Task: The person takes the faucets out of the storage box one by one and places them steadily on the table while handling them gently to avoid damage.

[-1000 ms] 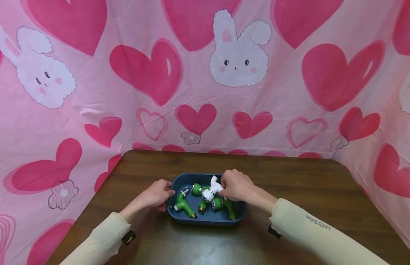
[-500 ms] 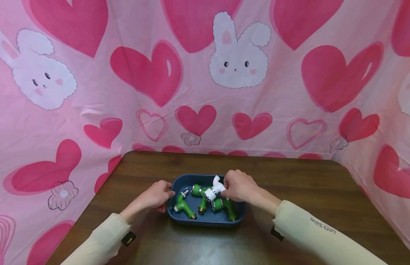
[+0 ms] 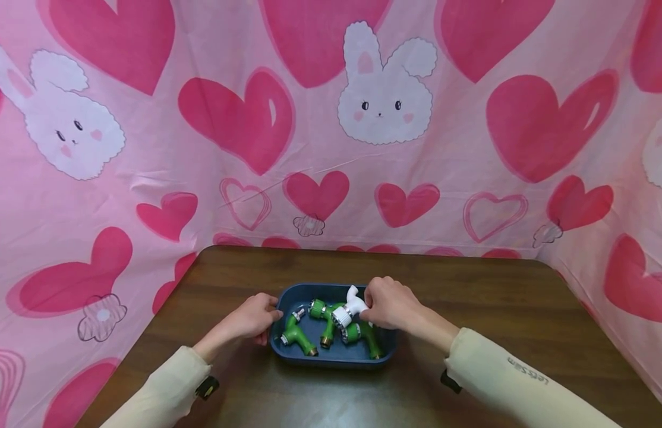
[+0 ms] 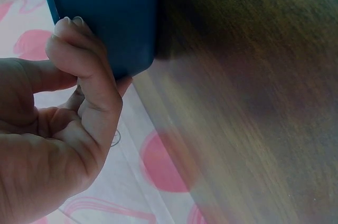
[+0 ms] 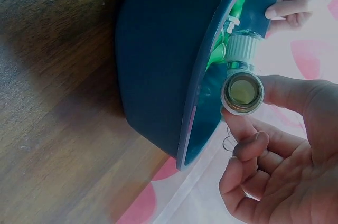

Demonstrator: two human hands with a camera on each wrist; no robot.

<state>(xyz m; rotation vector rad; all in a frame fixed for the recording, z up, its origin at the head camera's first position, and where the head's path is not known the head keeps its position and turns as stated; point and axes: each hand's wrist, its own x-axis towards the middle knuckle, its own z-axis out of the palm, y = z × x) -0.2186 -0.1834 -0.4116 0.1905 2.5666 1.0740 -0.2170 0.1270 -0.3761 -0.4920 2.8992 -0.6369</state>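
We see the right hand (image 3: pixel 391 302) pinching a white, branched plastic fitting (image 3: pixel 351 309) over a blue oblong tray (image 3: pixel 333 361). The left hand (image 3: pixel 256 314) seemingly grips its end.

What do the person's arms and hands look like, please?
The left sleeve is cream and plain where visible; the right sleeve, also cream, carries dark lettering. A black device shows at each wrist. The left hand and right hand wear no gloves.

Dark lettering (image 3: pixel 527 371) on right sleeve (image 3: pixel 515 389), seemingly "LetsSlim"; too blurred to read surely
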